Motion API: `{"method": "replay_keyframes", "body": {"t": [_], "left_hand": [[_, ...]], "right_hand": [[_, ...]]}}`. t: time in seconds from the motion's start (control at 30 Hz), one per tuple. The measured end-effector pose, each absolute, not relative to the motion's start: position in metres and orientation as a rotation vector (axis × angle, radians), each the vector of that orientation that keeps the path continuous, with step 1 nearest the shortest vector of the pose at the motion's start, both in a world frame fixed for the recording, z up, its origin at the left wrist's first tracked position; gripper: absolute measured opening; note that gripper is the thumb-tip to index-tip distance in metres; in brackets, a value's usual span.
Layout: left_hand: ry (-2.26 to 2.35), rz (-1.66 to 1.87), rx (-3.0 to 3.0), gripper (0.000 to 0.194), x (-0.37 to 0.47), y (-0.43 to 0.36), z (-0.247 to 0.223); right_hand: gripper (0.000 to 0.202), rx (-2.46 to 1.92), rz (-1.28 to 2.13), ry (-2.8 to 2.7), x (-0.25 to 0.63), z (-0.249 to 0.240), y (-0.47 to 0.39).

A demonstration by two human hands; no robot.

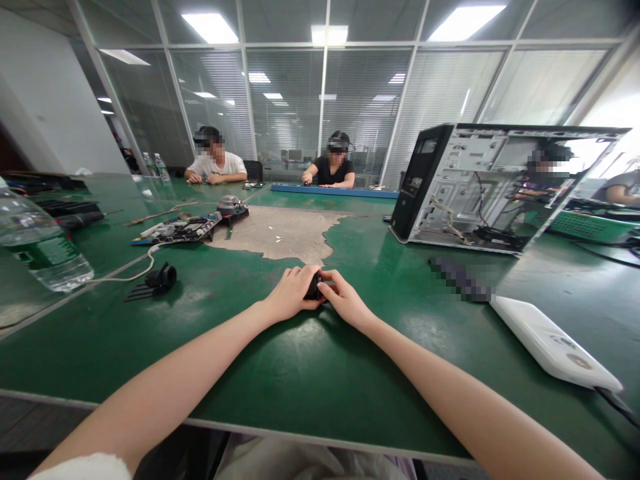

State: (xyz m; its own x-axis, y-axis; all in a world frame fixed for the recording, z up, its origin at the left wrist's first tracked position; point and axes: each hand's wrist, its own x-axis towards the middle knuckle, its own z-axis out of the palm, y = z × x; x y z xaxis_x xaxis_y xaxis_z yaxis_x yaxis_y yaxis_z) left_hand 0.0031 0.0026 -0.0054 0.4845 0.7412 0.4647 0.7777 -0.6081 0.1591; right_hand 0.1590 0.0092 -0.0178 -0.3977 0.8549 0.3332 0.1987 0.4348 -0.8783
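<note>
A small black object (313, 288) is between my two hands, low over the green table (280, 387) near the middle of the view. My left hand (294, 292) wraps round its left side with the fingers closed. From the right, my right hand (344, 297) pinches it with thumb and fingers. Much of the object is covered by my fingers, so its full shape is hidden. Just beyond my hands lies a torn brown patch (280, 230) of tabletop with small white scraps on it.
An open computer case (425, 183) stands at the right, with a white power bank (555, 340) nearer me. At the left are a circuit board (183, 229), a black part (161, 279) and a water bottle (45, 247). Several people sit beyond the table and at its right.
</note>
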Motion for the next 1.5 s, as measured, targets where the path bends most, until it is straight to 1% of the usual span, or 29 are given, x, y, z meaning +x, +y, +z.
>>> {"method": "replay_keyframes", "body": {"t": [0.4, 0.7, 0.93, 1.17, 1.3, 1.5], "left_hand": [[-1.367, -0.770, -2.641, 0.059, 0.0034, 0.0036, -0.0067], [-1.365, -0.777, -2.639, 0.060, 0.0032, 0.0034, -0.0062], [-1.364, -0.760, -2.649, 0.058, 0.0026, 0.0025, -0.0053], [-1.373, -0.772, -2.652, 0.058, 0.0036, 0.0021, -0.0052], [-1.395, -0.770, -2.648, 0.058, 0.0036, 0.0018, -0.0047], [-1.394, -0.745, -2.642, 0.058, 0.0037, 0.0034, -0.0053]], "right_hand": [[0.012, -0.811, 0.960, -1.815, 0.1595, -0.0155, 0.0059], [0.027, -0.898, 0.915, -1.853, 0.1589, -0.0205, 0.0109], [0.019, -0.831, 0.967, -1.844, 0.1596, -0.0149, 0.0058], [0.013, -0.818, 0.887, -1.850, 0.1601, -0.0134, 0.0038], [0.015, -0.833, 0.888, -1.853, 0.1596, -0.0153, 0.0050], [0.030, -0.888, 0.833, -1.878, 0.1597, -0.0201, 0.0090]]}}
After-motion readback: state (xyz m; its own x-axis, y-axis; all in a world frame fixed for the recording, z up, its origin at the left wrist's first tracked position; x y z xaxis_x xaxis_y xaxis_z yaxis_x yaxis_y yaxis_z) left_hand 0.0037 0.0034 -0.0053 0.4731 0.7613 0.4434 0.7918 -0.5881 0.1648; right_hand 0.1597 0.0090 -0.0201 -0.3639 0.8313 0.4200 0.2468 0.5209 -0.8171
